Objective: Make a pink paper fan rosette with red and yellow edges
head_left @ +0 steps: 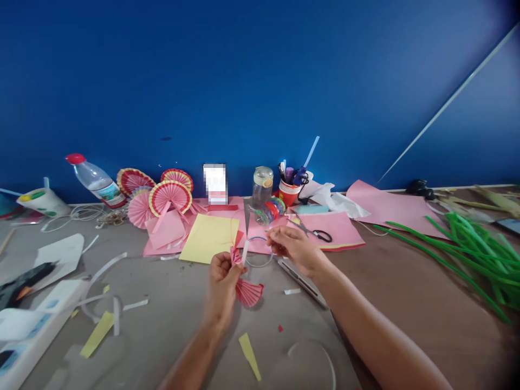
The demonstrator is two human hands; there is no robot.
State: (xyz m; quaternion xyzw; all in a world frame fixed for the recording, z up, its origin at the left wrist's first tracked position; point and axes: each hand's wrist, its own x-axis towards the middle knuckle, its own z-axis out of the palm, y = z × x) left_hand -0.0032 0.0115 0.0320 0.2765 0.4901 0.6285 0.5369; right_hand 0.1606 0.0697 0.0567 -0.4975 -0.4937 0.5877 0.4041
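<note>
My left hand (221,276) is closed round a pleated pink paper fan piece (247,291), whose fanned end hangs below my fingers. A short white strip (245,252) sticks up from the pinch. My right hand (290,246) is closed in a pinch on a thin strip or tape end, just right of the left hand and above a clear tape ring (258,259) lying on the table. A yellow paper sheet (209,237) lies just behind my left hand.
Finished paper fans (169,197) stand at the back left beside a water bottle (97,181). Pink sheets (337,230), scissors (314,233), a jar (262,186), a pen cup (288,189) and tape rolls (272,210) lie behind. Green stems (475,254) lie at right. Paper scraps (249,355) litter the front.
</note>
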